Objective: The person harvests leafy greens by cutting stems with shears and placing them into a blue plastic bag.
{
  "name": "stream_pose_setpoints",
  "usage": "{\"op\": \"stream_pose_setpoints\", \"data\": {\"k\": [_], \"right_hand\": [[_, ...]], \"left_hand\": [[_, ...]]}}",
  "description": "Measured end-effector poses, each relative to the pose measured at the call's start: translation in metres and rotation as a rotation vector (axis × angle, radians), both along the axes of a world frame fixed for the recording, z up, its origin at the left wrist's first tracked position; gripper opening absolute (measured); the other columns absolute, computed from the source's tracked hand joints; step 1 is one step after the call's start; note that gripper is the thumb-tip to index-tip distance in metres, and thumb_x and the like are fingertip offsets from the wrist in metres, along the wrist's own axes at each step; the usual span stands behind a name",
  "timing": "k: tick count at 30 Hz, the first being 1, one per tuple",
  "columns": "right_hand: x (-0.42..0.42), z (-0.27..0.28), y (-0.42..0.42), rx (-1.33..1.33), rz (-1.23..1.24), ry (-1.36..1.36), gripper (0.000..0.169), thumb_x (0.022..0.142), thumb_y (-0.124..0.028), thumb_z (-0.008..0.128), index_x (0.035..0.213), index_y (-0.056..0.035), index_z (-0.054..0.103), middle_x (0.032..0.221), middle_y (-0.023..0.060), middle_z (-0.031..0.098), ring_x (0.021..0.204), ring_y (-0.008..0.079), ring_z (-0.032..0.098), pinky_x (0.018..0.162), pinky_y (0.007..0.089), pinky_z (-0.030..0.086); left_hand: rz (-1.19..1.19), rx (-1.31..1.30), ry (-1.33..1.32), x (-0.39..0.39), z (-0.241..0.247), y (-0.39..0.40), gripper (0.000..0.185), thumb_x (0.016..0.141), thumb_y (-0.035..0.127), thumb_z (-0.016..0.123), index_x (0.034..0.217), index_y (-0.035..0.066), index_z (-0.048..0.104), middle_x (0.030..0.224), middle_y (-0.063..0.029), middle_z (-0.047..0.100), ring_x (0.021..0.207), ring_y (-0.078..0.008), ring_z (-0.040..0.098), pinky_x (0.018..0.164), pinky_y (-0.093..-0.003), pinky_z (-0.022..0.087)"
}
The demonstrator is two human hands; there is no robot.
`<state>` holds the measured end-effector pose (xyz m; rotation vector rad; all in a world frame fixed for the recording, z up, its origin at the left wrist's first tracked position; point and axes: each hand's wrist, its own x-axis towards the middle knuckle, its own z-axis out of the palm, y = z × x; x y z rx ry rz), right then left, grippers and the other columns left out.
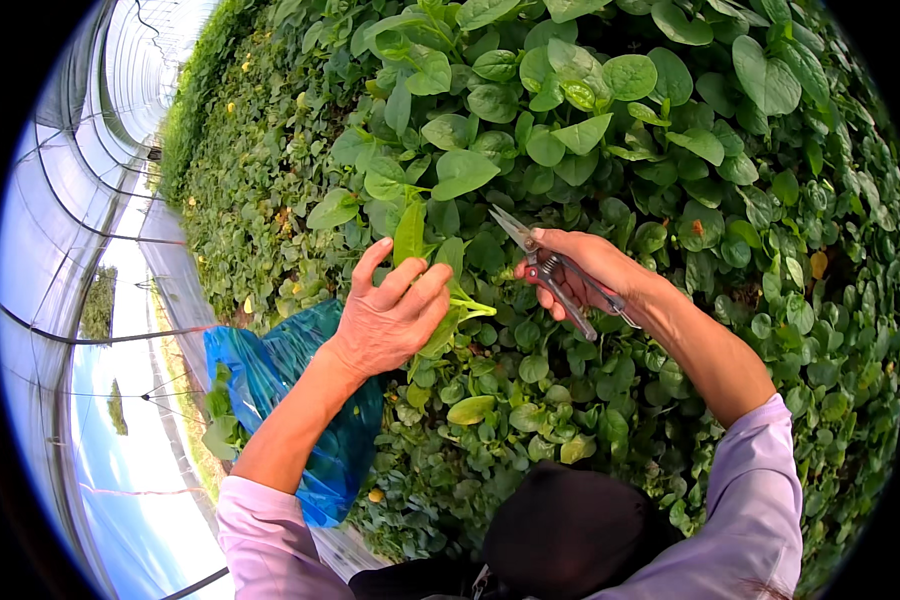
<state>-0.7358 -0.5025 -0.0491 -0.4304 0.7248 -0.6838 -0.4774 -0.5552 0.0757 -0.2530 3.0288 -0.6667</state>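
Observation:
My left hand [401, 311] is closed around a few cut leafy stems [474, 306], whose pale ends stick out to the right of the palm. A bright green leaf [409, 231] rises between its fingers. In my right hand [581, 274] is a pair of spring-loaded pruning snips [546, 276] with red on the handles. Their narrow blades point up and left, to the right of the left hand, and look slightly parted. Around both hands grow broad-leaved green plants [465, 174], probably Malabar spinach.
A blue plastic bag [292, 397] with leaves [221, 420] at its left side lies under my left forearm. On the left runs the clear plastic wall [60, 187] of a hoop greenhouse. Dense foliage [720, 330] covers the ground to the right.

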Motion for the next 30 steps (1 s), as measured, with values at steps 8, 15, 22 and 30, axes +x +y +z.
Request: {"op": "stream_pose_setpoints", "data": {"k": [8,15,22,30], "right_hand": [[0.048,-0.012,-0.026,0.058,0.314,0.1,0.048,0.102,-0.044,0.034,0.1,-0.0017,0.056,0.073,0.0101,0.066,0.063,0.0195,0.067,0.054,0.032,0.052],[0.069,-0.019,-0.038,0.019,0.325,0.102,0.055,0.102,-0.048,0.031,0.11,0.0026,0.053,0.08,0.0154,0.068,0.067,0.0226,0.069,0.056,0.0339,0.052],[0.083,-0.023,-0.045,0.031,0.187,0.077,0.054,0.102,-0.046,0.035,0.108,0.0034,0.055,0.074,0.0121,0.066,0.059,0.0199,0.066,0.05,0.0308,0.052],[0.062,-0.01,-0.039,0.062,-0.004,-0.022,0.052,0.102,-0.046,0.034,0.1,0.001,0.057,0.074,0.011,0.065,0.06,0.0195,0.065,0.053,0.0315,0.052]], "left_hand": [[0.206,-0.099,-0.813,0.007,-0.047,-0.036,0.025,0.082,0.023,0.057,0.088,0.008,0.075,0.149,-0.0154,0.042,0.145,-0.0306,0.027,0.12,-0.0606,0.009],[0.19,-0.161,-0.741,-0.001,-0.058,-0.046,0.028,0.08,0.026,0.057,0.09,0.009,0.077,0.148,-0.0145,0.045,0.144,-0.0308,0.028,0.119,-0.064,0.007],[0.2,-0.106,-0.716,0.001,-0.058,-0.059,0.026,0.079,0.024,0.057,0.089,0.009,0.076,0.137,-0.0121,0.052,0.139,-0.0305,0.033,0.119,-0.0643,0.006],[0.237,-0.074,-0.403,-0.004,-0.058,-0.081,0.041,0.085,0.016,0.055,0.124,0.004,0.053,0.087,-0.0054,0.059,0.102,-0.0253,0.053,0.114,-0.0543,0.026]]}}
